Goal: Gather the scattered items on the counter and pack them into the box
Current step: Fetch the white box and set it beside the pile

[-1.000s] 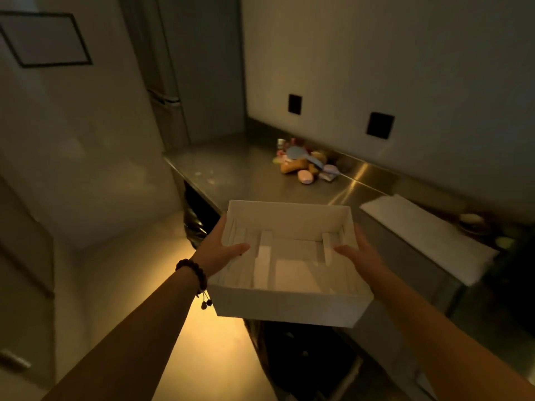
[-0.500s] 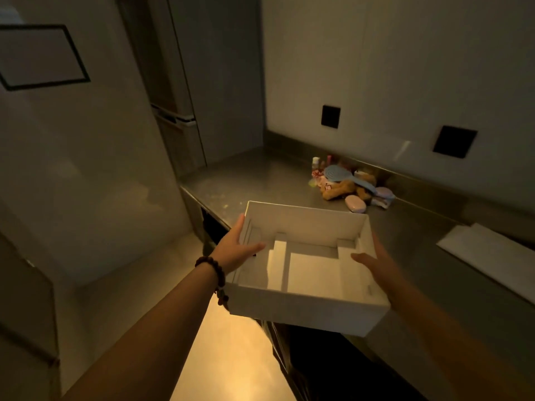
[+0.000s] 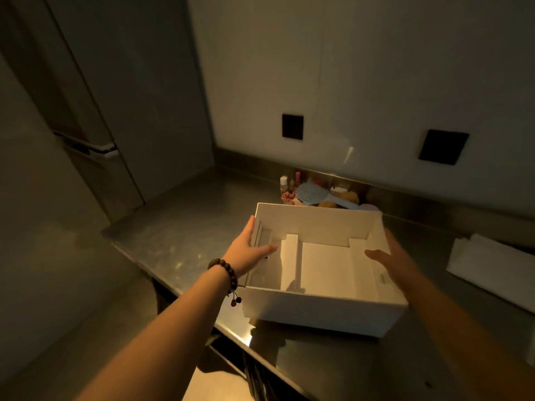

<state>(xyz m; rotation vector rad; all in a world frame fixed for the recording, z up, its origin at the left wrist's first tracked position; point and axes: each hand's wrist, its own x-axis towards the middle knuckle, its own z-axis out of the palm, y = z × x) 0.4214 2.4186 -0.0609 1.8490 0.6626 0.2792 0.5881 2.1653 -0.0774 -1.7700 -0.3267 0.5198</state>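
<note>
Hands gripped white cardboard box (image 3: 321,311) mid-frame: left hand (image 3: 248,250) and right hand (image 3: 395,261) clamped on side walls, above brushed-steel tabletop (image 3: 173,227).

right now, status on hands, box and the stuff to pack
Left hand and right hand grip the white box sides. Box empty except card dividers. Blue hairbrush and small items piled behind it, unpacked.

Matt cardboard box (image 3: 324,312), brushed-metal counter (image 3: 185,227)
</note>
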